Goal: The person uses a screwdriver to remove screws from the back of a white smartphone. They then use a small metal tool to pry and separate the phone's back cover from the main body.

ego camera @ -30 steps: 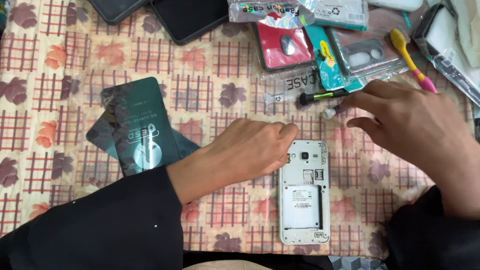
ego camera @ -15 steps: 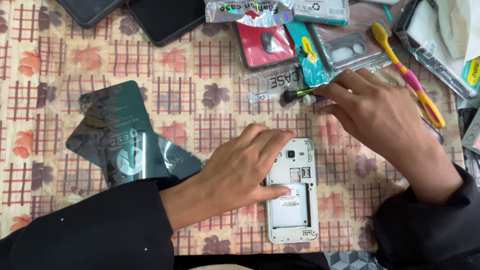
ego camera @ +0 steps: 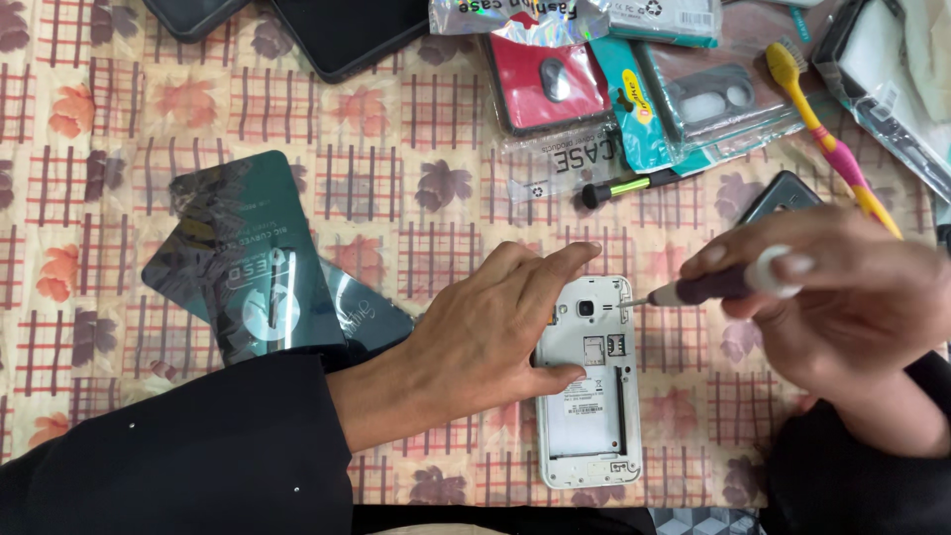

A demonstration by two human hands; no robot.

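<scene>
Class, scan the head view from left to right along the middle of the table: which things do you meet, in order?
Dark green packets → left hand → white phone with its back off → screwdriver → right hand.

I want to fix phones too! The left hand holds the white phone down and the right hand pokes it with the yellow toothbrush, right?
Not the toothbrush: it lies on the table. The head view shows the right hand holding a small screwdriver to the phone, with the left hand steadying it.
</scene>
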